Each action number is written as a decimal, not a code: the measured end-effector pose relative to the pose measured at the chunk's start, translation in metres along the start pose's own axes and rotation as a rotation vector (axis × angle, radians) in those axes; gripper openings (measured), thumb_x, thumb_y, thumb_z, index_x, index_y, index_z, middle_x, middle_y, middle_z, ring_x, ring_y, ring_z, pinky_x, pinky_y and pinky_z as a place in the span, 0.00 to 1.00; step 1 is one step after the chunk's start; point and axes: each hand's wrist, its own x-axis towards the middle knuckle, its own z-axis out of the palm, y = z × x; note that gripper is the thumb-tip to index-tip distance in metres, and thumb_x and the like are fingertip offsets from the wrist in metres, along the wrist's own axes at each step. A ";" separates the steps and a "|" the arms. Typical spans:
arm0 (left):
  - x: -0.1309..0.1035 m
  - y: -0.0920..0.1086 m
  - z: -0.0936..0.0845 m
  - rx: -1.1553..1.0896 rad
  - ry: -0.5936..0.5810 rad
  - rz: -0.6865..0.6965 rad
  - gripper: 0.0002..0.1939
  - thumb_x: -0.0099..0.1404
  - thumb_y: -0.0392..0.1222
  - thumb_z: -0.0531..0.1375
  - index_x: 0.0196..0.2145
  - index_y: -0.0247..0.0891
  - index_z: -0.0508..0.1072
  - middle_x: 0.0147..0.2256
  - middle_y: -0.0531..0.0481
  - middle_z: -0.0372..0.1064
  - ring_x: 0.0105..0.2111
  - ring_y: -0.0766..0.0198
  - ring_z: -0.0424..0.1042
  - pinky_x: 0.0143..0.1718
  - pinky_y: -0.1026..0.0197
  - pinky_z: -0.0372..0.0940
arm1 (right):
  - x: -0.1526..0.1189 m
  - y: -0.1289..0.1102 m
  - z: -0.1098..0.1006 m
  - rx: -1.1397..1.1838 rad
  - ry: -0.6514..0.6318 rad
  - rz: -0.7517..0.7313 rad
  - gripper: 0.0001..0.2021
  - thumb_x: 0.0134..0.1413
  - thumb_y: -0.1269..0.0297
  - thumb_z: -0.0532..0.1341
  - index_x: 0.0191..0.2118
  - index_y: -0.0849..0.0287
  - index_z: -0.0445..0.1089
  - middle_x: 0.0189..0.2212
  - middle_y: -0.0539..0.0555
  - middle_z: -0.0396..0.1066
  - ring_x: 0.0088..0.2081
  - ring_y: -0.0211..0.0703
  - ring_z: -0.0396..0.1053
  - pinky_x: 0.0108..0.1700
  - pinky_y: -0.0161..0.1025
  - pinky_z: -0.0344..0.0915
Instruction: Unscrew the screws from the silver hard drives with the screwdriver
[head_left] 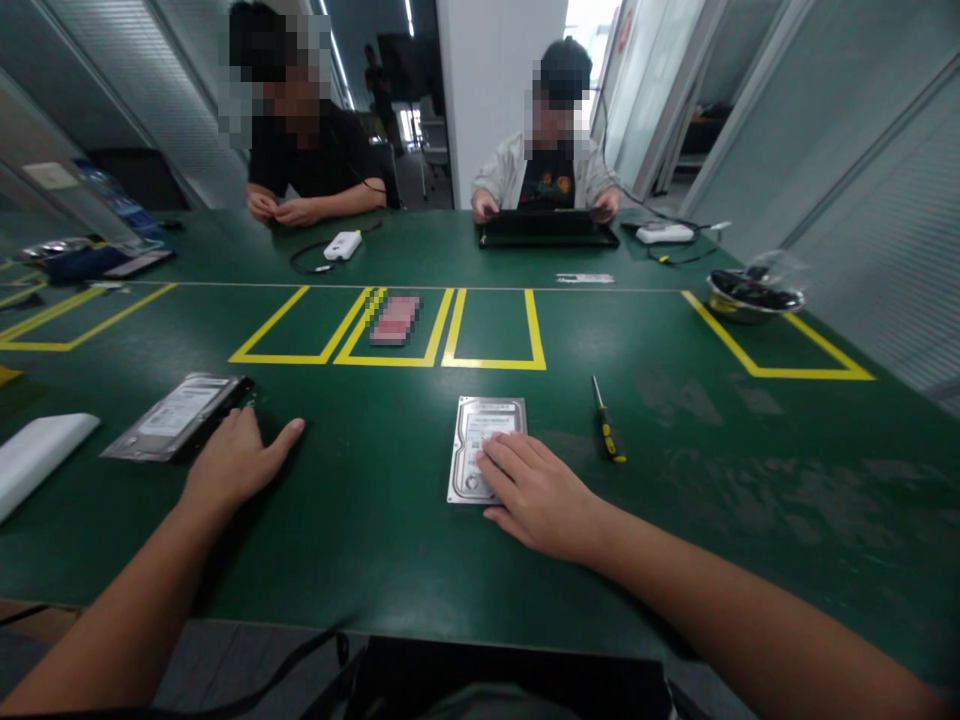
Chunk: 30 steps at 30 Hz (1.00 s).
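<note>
A silver hard drive (466,440) with a white label lies flat on the green table in front of me. My right hand (536,490) rests on its right half, fingers extended over the label and thumb by its near edge. To the left, another hard drive (176,415) leans tilted, its dark side towards me. My left hand (238,455) is at that dark side, thumb spread away and fingertips partly hidden; whether they press on the drive I cannot tell. A black and yellow screwdriver (606,425) lies to the right of my right hand, its shaft pointing away.
Yellow tape frames (495,364) mark the table (360,560); one holds a blurred pink item (396,320). A metal bowl (739,308) of dark things stands right. A white object (45,455) lies far left. Two people sit opposite, one holding a dark panel (549,228).
</note>
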 end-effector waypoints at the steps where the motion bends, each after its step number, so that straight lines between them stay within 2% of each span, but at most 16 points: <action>1: 0.001 0.000 0.000 -0.004 -0.008 0.005 0.50 0.66 0.67 0.43 0.61 0.11 0.56 0.62 0.17 0.54 0.62 0.35 0.58 0.57 0.44 0.59 | 0.000 0.000 0.000 0.001 -0.001 0.001 0.27 0.60 0.57 0.60 0.60 0.71 0.63 0.58 0.69 0.65 0.60 0.62 0.61 0.64 0.56 0.59; 3: 0.001 0.002 -0.001 0.004 -0.028 0.007 0.49 0.66 0.67 0.42 0.62 0.11 0.55 0.63 0.17 0.53 0.63 0.36 0.56 0.59 0.45 0.57 | 0.000 0.000 -0.001 0.002 -0.003 0.000 0.28 0.60 0.57 0.60 0.60 0.71 0.63 0.58 0.69 0.64 0.60 0.62 0.61 0.64 0.56 0.59; 9: 0.001 0.001 -0.008 0.128 -0.004 -0.049 0.47 0.63 0.72 0.38 0.53 0.21 0.64 0.55 0.22 0.63 0.53 0.31 0.65 0.49 0.41 0.63 | 0.000 0.001 0.000 0.003 -0.001 0.000 0.27 0.60 0.57 0.60 0.60 0.70 0.63 0.58 0.69 0.64 0.60 0.62 0.61 0.64 0.57 0.58; 18: 0.011 0.000 -0.013 0.145 -0.032 -0.037 0.46 0.65 0.70 0.37 0.53 0.21 0.65 0.53 0.23 0.66 0.52 0.34 0.67 0.48 0.43 0.64 | 0.001 0.001 -0.001 0.007 -0.009 0.003 0.27 0.60 0.58 0.60 0.60 0.70 0.62 0.58 0.68 0.64 0.60 0.62 0.61 0.64 0.56 0.58; 24: 0.011 -0.008 -0.017 0.244 0.032 0.012 0.30 0.69 0.53 0.40 0.48 0.24 0.69 0.48 0.27 0.70 0.45 0.41 0.70 0.42 0.50 0.65 | 0.000 0.001 0.001 0.036 0.008 0.001 0.27 0.60 0.58 0.60 0.60 0.70 0.62 0.58 0.70 0.64 0.61 0.60 0.60 0.64 0.57 0.58; 30: 0.019 -0.017 -0.023 0.276 -0.067 -0.020 0.24 0.66 0.44 0.43 0.44 0.29 0.75 0.44 0.32 0.73 0.39 0.45 0.72 0.33 0.55 0.63 | 0.000 0.001 0.000 0.018 0.001 0.000 0.27 0.60 0.57 0.60 0.60 0.69 0.62 0.58 0.69 0.64 0.60 0.60 0.61 0.64 0.56 0.58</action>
